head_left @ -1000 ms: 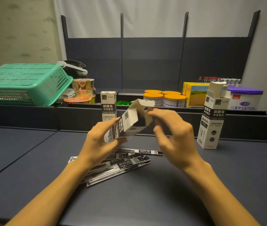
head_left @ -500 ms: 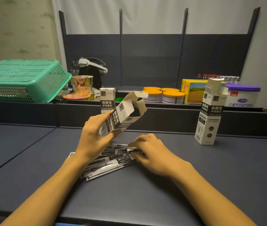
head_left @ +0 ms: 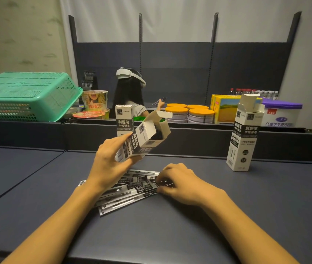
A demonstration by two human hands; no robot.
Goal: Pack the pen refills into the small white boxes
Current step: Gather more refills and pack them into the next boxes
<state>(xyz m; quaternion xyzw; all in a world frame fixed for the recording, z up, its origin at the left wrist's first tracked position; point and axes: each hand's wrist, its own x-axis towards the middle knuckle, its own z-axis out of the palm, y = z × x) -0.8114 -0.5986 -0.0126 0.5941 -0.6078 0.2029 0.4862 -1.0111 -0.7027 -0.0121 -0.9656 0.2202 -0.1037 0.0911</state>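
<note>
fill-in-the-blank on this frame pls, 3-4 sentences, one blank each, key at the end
1. The left hand holds an open white box with its top flap ____.
2. The right hand rests on the pile of pen refills lying on the ____.
3. A second open box stands ____ on the table's right side.
4. The basket on the ledge at far left is ____ in colour.

Missing words: open; table; upright; green

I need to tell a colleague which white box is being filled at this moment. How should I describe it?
Start from the dark table with refill packets in the middle. Above them, the left hand holds a tilted white box with open flaps. The two other boxes stand upright, untouched.
</note>
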